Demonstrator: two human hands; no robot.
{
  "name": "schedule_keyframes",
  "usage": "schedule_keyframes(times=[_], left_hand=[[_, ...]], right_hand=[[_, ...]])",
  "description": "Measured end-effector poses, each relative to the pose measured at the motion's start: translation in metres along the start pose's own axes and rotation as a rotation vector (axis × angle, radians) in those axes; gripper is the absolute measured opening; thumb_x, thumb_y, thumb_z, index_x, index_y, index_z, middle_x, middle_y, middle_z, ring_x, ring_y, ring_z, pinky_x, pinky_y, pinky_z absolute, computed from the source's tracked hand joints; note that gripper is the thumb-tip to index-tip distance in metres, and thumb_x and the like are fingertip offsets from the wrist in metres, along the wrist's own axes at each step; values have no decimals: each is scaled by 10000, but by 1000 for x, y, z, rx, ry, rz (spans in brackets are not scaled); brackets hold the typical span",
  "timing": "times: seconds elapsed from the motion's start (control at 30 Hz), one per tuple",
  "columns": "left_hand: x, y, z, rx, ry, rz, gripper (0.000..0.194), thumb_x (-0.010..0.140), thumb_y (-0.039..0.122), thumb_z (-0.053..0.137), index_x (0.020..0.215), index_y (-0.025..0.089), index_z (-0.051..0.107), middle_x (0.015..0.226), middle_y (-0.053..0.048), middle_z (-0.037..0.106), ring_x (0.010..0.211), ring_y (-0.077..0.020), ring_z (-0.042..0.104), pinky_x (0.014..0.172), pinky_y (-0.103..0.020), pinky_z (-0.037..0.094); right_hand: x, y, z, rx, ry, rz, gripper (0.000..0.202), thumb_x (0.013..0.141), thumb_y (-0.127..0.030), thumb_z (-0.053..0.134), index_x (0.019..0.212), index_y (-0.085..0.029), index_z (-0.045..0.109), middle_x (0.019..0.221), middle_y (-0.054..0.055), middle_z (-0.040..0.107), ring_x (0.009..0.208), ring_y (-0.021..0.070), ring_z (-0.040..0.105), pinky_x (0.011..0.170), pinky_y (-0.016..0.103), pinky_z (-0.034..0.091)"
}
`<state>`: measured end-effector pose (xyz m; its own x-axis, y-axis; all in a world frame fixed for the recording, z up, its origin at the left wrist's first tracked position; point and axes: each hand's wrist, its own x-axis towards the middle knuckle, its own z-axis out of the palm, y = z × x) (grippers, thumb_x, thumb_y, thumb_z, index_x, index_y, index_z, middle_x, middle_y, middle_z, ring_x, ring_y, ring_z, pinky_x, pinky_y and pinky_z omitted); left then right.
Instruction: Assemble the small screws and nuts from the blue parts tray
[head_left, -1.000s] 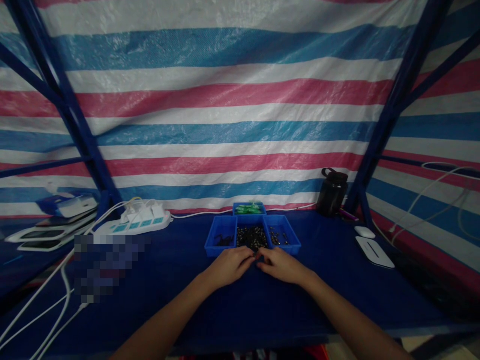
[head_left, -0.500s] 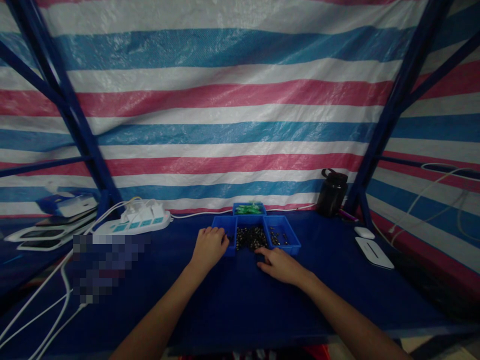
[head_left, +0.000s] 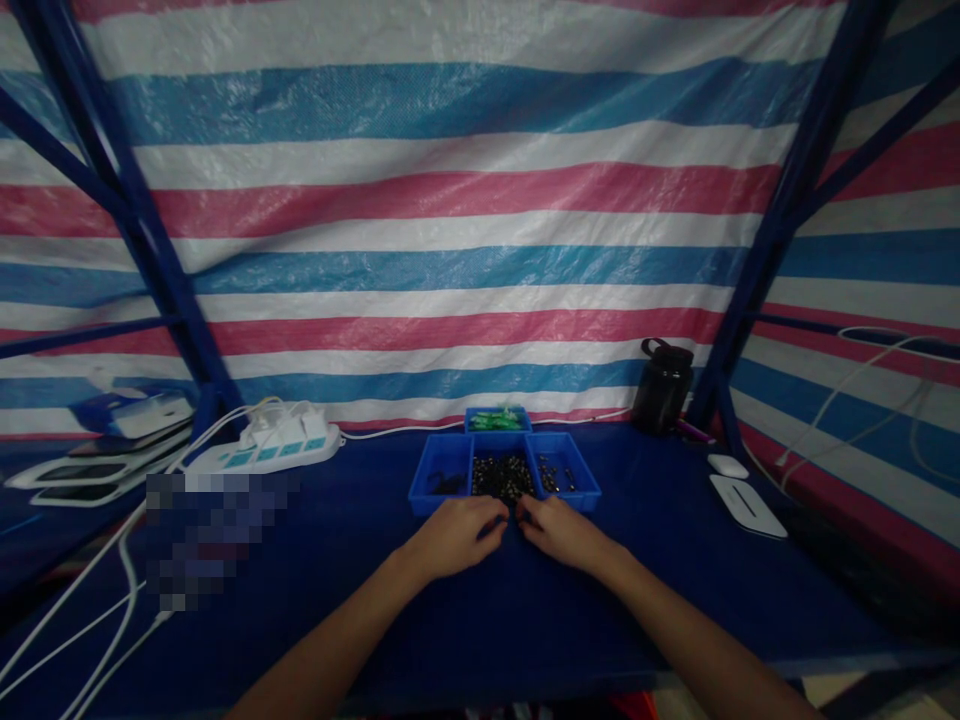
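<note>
My left hand point(head_left: 459, 532) and my right hand point(head_left: 562, 530) face each other, fingertips nearly meeting, just in front of the middle blue bin. The fingers of both are curled into a pinch, and whatever they hold is too small and dark to make out. Many small black and brass-coloured parts point(head_left: 504, 474) fill the middle bin. To its left, a blue bin point(head_left: 417, 492) has a small heap of thin black pieces point(head_left: 448, 484). A few small metal parts point(head_left: 551, 474) lie in the right blue bin point(head_left: 588, 490). Green packets point(head_left: 498, 419) fill the bin behind.
On the blue table point(head_left: 480, 620), a white power strip point(head_left: 277, 450) with cables stands left, near stacked white devices point(head_left: 82, 475). At the right are a black bottle point(head_left: 661, 388) and a white flat box point(head_left: 748, 505). A striped sheet point(head_left: 465, 270) hangs behind.
My left hand has left the left bin and come right and nearer to me, beside my right hand. My right hand has shifted slightly, its fingers drawn closer together.
</note>
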<state>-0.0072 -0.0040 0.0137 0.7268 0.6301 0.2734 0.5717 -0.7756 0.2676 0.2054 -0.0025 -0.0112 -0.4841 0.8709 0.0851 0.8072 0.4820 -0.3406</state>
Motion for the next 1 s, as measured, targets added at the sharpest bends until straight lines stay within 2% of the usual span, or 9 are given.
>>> schedule_keyframes(times=[0.1, 0.2, 0.53, 1.0], left_hand=[[0, 1, 7, -3, -100, -12, 139, 901, 232, 494, 990, 214, 600, 802, 8, 641, 712, -144, 600, 621, -213, 384], [0, -1, 10, 25, -138, -64, 134, 893, 262, 511, 977, 215, 603, 788, 4, 647, 693, -152, 604, 592, -215, 368], [1, -2, 12, 35, -177, -144, 151, 869, 304, 536, 899, 204, 646, 746, -10, 655, 649, -162, 595, 561, -224, 340], [3, -1, 12, 2, -173, -183, 132, 825, 248, 541, 895, 214, 647, 720, 7, 659, 632, -144, 593, 527, -212, 296]], right_hand=[[-1, 0, -1, -3, -28, -56, 158, 861, -167, 489, 965, -170, 608, 777, 36, 663, 691, 151, 599, 589, 228, 312], [-2, -1, -3, 46, -43, -113, 130, 851, -172, 503, 929, -176, 607, 710, 3, 636, 620, 123, 558, 549, 215, 278], [-4, -6, -5, 113, -67, -203, 126, 857, -185, 513, 916, -182, 624, 685, -16, 623, 599, 104, 523, 551, 204, 275], [-3, -3, -1, 114, -57, -161, 145, 859, -235, 543, 974, -188, 618, 710, -7, 641, 647, 120, 569, 564, 200, 307]])
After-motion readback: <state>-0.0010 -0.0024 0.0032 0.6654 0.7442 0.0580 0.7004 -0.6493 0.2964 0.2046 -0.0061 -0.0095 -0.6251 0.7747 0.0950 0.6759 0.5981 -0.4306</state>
